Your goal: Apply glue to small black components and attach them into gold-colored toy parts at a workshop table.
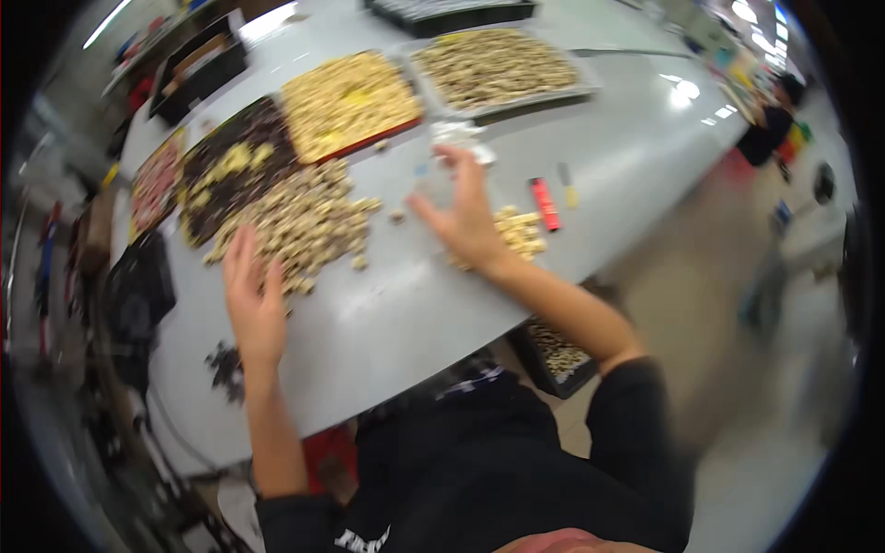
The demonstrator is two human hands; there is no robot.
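Note:
A loose heap of small beige pieces (309, 226) lies on the grey table; their exact kind is too blurred to make out. At the heap's near left edge is my left hand (255, 300), fingers stretched out and thumb apart, with nothing seen in it. My right hand (468, 217) is over the table right of the heap. Its thumb and fingers are spread, and I see nothing gripped between them. Partly behind the right wrist sits a smaller pile of pale yellow pieces (519, 232). A crumpled white wrapper or tissue (466, 138) lies just beyond the right fingers.
Farther back on the table (396, 323) are a yellow-filled tray (350, 101), a dark tray (241, 152), a pinkish tray (159, 184) and a grey-rimmed tray (590, 88). A red tool (545, 205) lies at right. Below the edge stands a black bin (560, 382). Another person (774, 120) is far right.

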